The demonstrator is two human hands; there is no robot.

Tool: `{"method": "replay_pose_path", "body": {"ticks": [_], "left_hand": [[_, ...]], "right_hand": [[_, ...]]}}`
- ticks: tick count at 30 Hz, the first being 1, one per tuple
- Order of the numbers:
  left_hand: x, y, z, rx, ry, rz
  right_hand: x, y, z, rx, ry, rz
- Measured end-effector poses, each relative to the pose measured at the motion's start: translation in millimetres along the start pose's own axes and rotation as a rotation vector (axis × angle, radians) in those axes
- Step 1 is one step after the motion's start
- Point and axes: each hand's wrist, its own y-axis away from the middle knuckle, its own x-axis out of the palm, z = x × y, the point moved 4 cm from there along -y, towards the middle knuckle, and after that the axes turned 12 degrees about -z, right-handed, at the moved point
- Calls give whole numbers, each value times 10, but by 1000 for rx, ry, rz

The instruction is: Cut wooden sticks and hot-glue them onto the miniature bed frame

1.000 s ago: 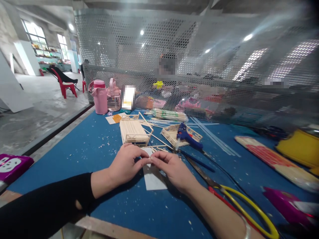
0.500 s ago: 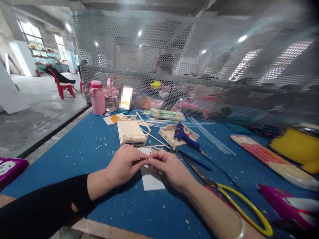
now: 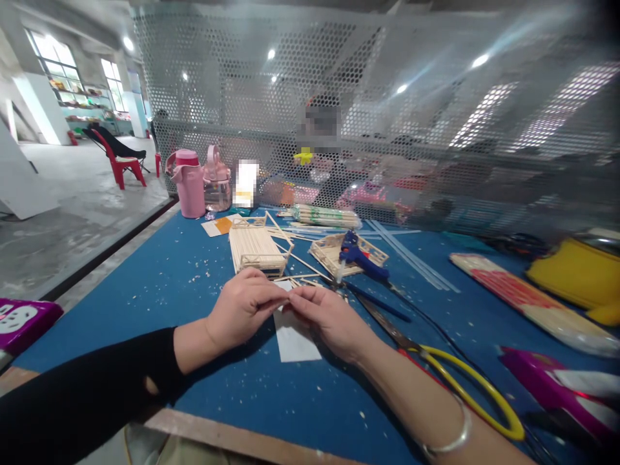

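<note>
My left hand and my right hand meet fingertip to fingertip in a pinch over a white sheet of paper. Whatever lies between the fingers is too small or hidden to make out. Just beyond them stands a small bed-shaped model built of thin wooden sticks. To its right, a blue hot glue gun rests on a second stick-built piece. Loose sticks lie between the models and my fingers.
Scissors with yellow handles lie beside my right forearm. Bagged sticks, clear glue sticks and a packet of sticks are farther off. A pink flask stands back left, before a perforated metal screen.
My fingertips stay pinched together, with the hands shifted very slightly. The whole view has tilted a little, so the table sits slightly higher in the picture.
</note>
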Motion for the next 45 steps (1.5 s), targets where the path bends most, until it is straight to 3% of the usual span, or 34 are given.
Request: {"method": "replay_pose_path", "body": {"ticks": [4, 10, 18, 24, 30, 34, 39, 41, 45], "left_hand": [[16, 10, -2, -58, 13, 48], [126, 142, 127, -474, -67, 381], [185, 165, 133, -452, -223, 593], [185, 126, 116, -431, -287, 625], [199, 132, 121, -431, -283, 632], [193, 136, 131, -418, -279, 610], [164, 110, 85, -318, -206, 596], [128, 78, 47, -275, -166, 544], [77, 39, 22, -309, -177, 425]], "right_hand": [[-89, -7, 77, -109, 132, -37], [-208, -10, 203, -350, 521, -108], [89, -21, 169, -628, 968, -51], [126, 19, 179, -719, 1084, -26], [120, 11, 147, -742, 1053, -27], [20, -48, 158, -700, 985, -218], [-310, -45, 231, -572, 841, -407], [-416, -20, 248, -505, 820, -376], [-426, 31, 235, -398, 822, -161]]}}
